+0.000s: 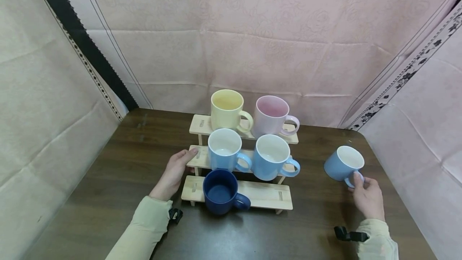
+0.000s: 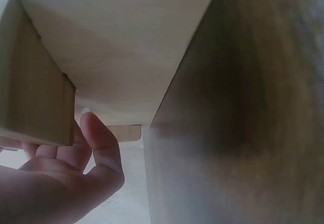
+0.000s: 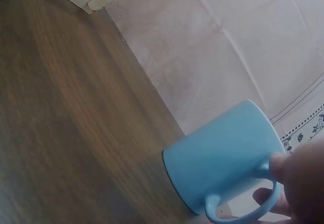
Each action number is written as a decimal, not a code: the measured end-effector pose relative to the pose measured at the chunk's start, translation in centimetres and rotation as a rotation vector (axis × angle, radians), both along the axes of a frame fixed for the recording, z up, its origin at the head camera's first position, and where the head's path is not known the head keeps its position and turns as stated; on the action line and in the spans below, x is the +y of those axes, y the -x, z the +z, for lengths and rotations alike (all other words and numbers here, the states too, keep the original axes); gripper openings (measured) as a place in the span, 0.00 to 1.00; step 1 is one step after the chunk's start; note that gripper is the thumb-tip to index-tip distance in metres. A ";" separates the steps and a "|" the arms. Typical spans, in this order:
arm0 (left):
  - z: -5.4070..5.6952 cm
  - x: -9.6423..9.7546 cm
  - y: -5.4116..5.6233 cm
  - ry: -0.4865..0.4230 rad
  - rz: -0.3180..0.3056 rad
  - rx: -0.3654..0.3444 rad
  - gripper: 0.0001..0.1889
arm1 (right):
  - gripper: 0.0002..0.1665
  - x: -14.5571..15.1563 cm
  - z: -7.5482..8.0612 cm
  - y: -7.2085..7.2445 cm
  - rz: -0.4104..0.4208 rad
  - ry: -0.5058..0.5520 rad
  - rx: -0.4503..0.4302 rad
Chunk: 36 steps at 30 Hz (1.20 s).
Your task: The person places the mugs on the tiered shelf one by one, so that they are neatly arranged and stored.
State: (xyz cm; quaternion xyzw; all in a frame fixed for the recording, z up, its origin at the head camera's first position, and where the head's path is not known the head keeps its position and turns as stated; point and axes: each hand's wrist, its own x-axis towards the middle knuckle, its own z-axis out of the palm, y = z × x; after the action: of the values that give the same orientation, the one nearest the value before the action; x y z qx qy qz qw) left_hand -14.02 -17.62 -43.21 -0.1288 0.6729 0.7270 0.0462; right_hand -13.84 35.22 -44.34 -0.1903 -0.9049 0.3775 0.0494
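Observation:
My left hand grips the left end of the middle tier of a wooden three-step rack; in the left wrist view its fingers curl beside the pale board. At the right, my right hand pinches the handle of a light blue mug. That mug leans slightly, and whether its base touches the table cannot be told. On the middle tier stand two light blue mugs, a left one and a right one. A dark blue mug is at the bottom tier.
A yellow mug and a pink mug stand on the rack's top tier. The dark wood table meets a pale cloth backdrop behind the rack. More cloth hangs along the right side.

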 end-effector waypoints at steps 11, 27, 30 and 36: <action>0.0 0.0 -0.1 0.001 0.005 0.013 0.20 | 0.42 0.5 0.0 0.1 -0.002 0.067 0.011; -0.1 0.0 -0.1 0.000 -0.003 0.015 0.20 | 0.40 0.7 -0.6 0.2 -0.031 0.186 0.069; 0.0 0.0 -0.1 0.000 -0.004 0.017 0.20 | 0.40 0.8 -0.6 0.3 -0.038 0.211 0.070; -0.1 0.0 -0.1 -0.001 -0.002 0.017 0.20 | 0.37 0.9 -0.8 0.4 -0.029 0.200 0.053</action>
State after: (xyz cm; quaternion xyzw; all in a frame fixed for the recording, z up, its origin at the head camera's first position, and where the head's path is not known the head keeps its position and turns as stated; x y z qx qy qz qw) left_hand -13.93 -17.63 -43.27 -0.1220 0.6732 0.7282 0.0412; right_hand -14.28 36.09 -45.13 -0.1974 -0.8582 0.4701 0.0595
